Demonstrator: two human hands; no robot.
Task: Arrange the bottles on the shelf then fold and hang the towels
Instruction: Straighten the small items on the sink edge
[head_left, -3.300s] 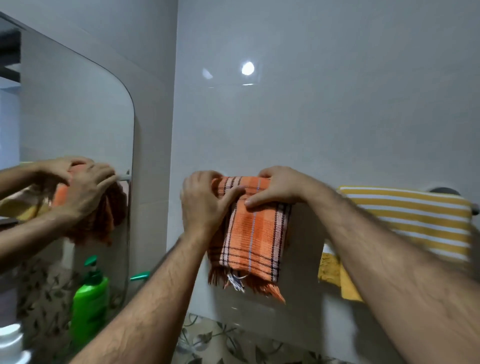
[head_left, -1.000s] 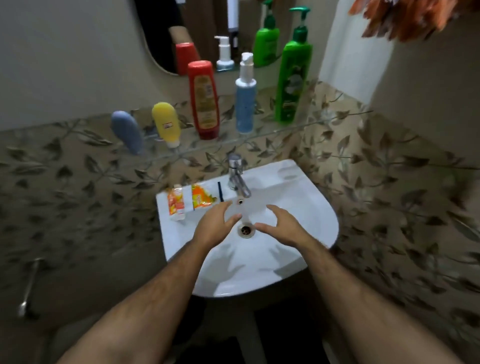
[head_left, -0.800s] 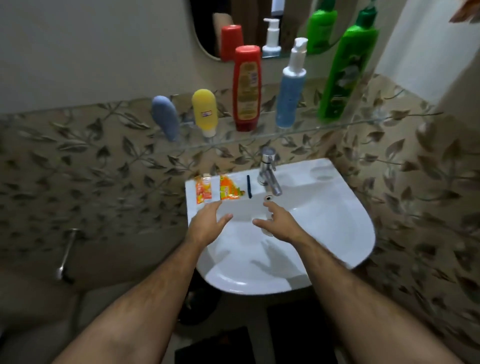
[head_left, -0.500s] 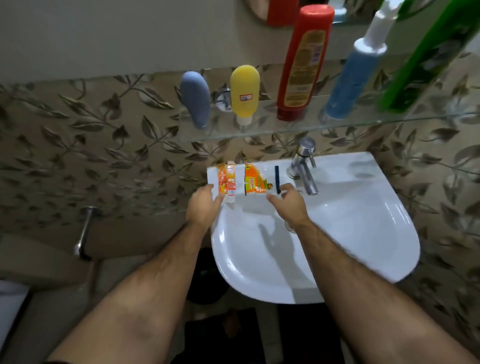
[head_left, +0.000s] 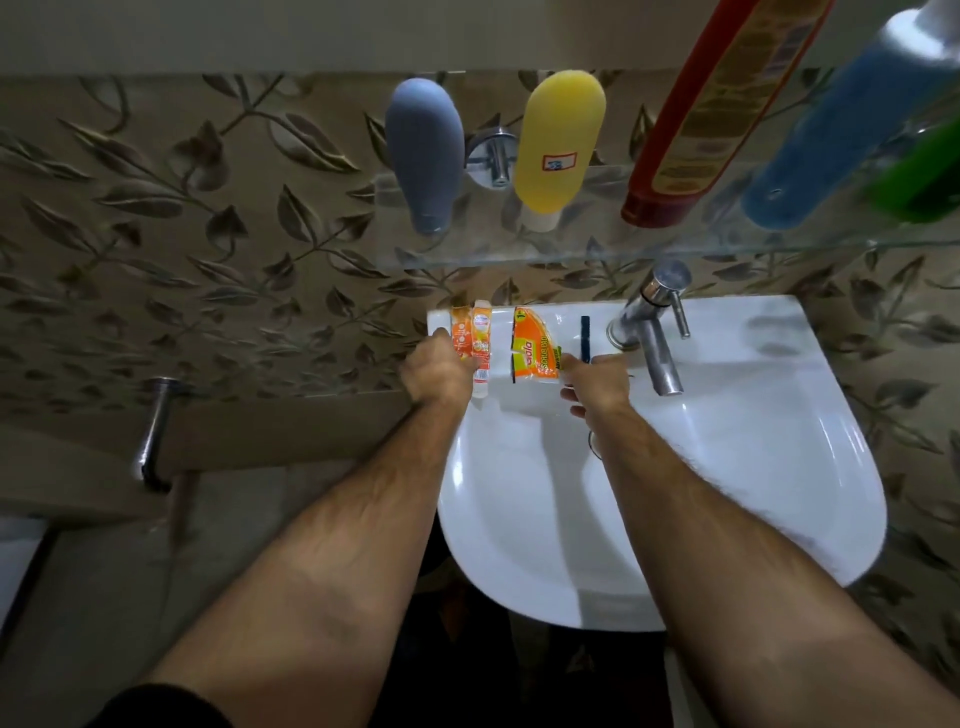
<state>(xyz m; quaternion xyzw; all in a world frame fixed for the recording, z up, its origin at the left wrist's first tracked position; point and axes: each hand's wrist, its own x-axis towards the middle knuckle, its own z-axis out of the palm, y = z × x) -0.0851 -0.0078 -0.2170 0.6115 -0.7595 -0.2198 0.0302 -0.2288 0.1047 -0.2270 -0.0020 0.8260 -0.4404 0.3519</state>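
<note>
I am leaning over the sink (head_left: 753, 467) with both hands reaching to its back ledge. My left hand (head_left: 439, 371) is curling loosely over the near end of the orange-and-white tube (head_left: 475, 340), touching it, though I cannot tell whether I am actually gripping it. My right hand (head_left: 597, 384) is resting by the corner of the orange scrub pad packet (head_left: 535, 345), fingers partly bent and holding nothing I can make out; the thin dark stick (head_left: 585, 338) is lying just beside its knuckles, near the tap (head_left: 652, 338).

The bottles are standing in a row on the glass shelf (head_left: 519, 257) above: the grey-blue bottle (head_left: 423, 150), the yellow bottle (head_left: 558, 135), the red bottle (head_left: 701, 119), the blue pump bottle (head_left: 831, 130) and a green bottle (head_left: 919, 176) at the frame edge. No towels are showing from here.

I am judging the risks as small but real: the ledge is narrow and glossy, so a careless nudge could be sliding the tube or packet into the basin. Rising too fast, I could be catching the shelf edge overhead and toppling the tall bottles, which are standing close together
</note>
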